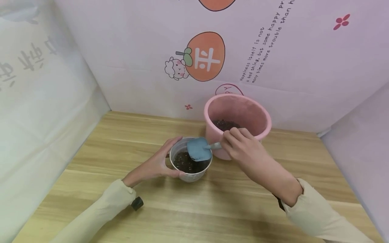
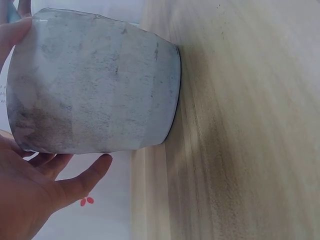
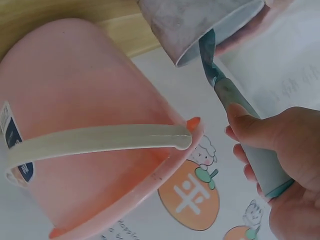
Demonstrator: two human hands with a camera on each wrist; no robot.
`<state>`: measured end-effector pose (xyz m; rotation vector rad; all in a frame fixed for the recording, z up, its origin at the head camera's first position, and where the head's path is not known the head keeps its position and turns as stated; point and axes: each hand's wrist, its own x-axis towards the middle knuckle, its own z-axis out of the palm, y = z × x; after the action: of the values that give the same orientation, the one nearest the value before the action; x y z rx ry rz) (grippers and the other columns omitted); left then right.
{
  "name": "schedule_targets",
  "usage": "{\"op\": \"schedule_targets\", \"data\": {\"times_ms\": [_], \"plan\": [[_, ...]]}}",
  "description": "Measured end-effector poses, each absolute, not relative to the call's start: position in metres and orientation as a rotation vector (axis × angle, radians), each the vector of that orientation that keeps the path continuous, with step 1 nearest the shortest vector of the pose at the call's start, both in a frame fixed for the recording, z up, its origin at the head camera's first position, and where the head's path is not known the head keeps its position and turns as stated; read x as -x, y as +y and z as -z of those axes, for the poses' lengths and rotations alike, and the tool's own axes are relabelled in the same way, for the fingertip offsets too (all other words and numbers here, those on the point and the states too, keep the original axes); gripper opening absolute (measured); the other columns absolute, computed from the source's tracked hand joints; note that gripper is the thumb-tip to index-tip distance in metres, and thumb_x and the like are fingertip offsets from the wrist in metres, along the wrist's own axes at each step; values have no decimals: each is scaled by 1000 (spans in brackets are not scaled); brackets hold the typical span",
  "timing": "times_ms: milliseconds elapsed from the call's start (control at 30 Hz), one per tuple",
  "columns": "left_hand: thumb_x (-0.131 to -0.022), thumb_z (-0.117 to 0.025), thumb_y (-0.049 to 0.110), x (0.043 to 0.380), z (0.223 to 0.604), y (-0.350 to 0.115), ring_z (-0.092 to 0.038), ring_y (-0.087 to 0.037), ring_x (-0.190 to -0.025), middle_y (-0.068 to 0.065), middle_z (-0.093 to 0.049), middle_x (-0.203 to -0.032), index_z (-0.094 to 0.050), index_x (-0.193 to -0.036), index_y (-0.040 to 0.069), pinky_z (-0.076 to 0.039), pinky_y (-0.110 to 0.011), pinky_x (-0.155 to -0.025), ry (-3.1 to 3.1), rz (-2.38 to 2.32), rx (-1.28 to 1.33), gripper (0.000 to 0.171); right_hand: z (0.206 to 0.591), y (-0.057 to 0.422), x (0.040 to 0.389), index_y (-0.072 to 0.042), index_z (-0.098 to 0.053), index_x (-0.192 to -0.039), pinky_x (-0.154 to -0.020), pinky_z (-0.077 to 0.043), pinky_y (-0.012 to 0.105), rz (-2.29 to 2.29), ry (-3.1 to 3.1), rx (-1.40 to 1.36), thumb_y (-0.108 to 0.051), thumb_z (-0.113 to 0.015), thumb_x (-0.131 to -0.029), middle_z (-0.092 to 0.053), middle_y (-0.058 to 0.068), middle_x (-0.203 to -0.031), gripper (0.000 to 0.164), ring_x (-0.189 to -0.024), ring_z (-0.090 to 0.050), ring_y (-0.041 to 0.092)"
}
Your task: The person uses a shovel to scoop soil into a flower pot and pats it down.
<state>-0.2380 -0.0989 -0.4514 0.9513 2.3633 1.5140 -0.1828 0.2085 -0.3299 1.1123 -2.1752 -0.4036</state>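
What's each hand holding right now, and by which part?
The right hand holds the blue trowel by its handle. The left hand grips the greyish pot around its outer wall, near the rim.

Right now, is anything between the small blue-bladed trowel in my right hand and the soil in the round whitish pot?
No, nothing visible: the small blue-bladed trowel reaches into the round whitish pot, over the dark soil. Your left hand holds the pot's side, clear of the blade.
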Motion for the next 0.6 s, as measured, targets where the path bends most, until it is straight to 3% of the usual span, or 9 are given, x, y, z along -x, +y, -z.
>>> {"op": "schedule_targets", "data": {"times_ms": [133, 367, 600], "plan": [[-73, -96, 35, 238, 450, -99, -31, -33, -152, -6, -29, -167, -21, -168, 19, -27, -69, -121, 2364, -1518, -958, 122, 329, 215, 187, 3, -68, -103, -75, -42, 39, 141, -2223, -1115, 15, -86, -67, -54, 12, -93, 41, -86, -46, 31], [-73, -96, 32, 240, 450, -100, -31, -31, -153, -6, -29, -167, -21, -167, 13, -26, -67, -122, 2344, -1528, -962, 122, 324, 224, 190, -2, -68, -97, -72, -33, 38, -114, -2276, -1067, 1, -89, -74, -54, 9, -90, 32, -84, -44, 28], [-74, -95, 31, 239, 449, -99, -32, -31, -151, -8, -30, -166, -21, -167, 12, -28, -66, -122, 2331, -1529, -972, 121, 311, 238, 192, -4, -75, -102, -78, -31, 36, -381, -2336, -1059, 7, -89, -71, -58, 3, -90, 36, -86, -45, 21]]}}
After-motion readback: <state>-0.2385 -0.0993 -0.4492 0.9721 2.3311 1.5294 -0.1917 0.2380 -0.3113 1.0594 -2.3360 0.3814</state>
